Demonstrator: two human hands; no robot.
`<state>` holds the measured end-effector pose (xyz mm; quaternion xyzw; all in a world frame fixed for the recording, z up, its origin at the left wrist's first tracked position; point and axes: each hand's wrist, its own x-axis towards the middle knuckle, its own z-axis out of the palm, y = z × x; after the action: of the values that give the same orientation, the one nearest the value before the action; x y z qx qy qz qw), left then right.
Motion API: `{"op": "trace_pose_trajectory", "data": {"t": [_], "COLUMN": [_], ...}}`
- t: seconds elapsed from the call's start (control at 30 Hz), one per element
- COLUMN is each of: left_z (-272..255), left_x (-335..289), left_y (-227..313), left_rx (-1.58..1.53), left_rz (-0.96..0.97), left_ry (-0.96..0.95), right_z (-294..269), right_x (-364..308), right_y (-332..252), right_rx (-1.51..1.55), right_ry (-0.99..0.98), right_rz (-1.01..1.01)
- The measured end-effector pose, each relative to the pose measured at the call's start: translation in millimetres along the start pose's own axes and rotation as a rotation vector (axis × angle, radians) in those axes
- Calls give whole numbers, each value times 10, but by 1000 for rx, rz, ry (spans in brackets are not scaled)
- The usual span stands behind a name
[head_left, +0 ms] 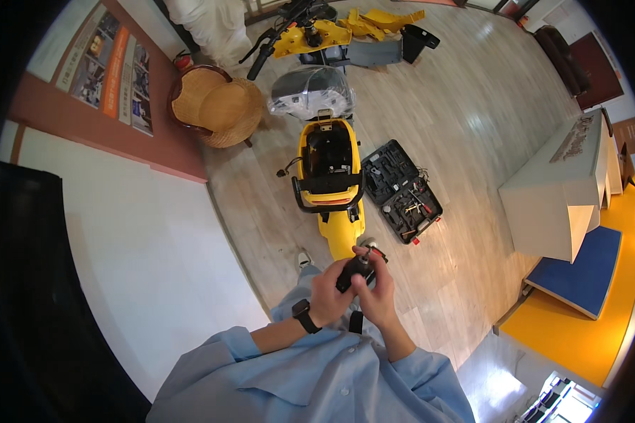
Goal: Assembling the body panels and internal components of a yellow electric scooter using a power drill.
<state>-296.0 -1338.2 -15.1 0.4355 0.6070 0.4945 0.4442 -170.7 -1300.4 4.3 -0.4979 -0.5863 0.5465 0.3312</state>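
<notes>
A black power drill (pixel 356 271) is held in front of my body, its metallic chuck end pointing forward. My left hand (pixel 328 292) wraps round its left side, and a dark watch sits on that wrist. From the other side my right hand (pixel 378 292) grips the drill, thumb against its body and fingers near the chuck. Just beyond my hands stands a yellow scooter (pixel 342 236) with its seat off, showing the open black compartment (pixel 329 149) inside the yellow rear body. A black grab rail (pixel 328 206) curves round its tail.
Right of the scooter an open black tool case (pixel 409 204) lies on the wooden floor. A wicker chair (pixel 222 106) stands at the left. Yellow body panels (pixel 381 22) and a plastic-wrapped part (pixel 314 92) are ahead. A white counter (pixel 554 187) stands at the right.
</notes>
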Motion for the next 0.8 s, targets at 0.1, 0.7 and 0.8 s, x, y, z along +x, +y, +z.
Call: {"op": "trace_pose_trajectory", "data": {"t": [0.1, 0.7, 0.8], "left_z": [41, 450, 429], "left_x": [246, 1756, 1878], "left_y": [-125, -1402, -1814], "left_rx": [-231, -653, -831], "left_rz": [-332, -973, -982], "left_ry": [-25, -45, -40], "right_z": [-403, -402, -199], "right_x": [-7, 1395, 1669], "right_y": [334, 1503, 1504], "right_rx": [-434, -594, -657], "right_ry": [-260, -292, -251], "right_rz": [-190, 251, 318]}}
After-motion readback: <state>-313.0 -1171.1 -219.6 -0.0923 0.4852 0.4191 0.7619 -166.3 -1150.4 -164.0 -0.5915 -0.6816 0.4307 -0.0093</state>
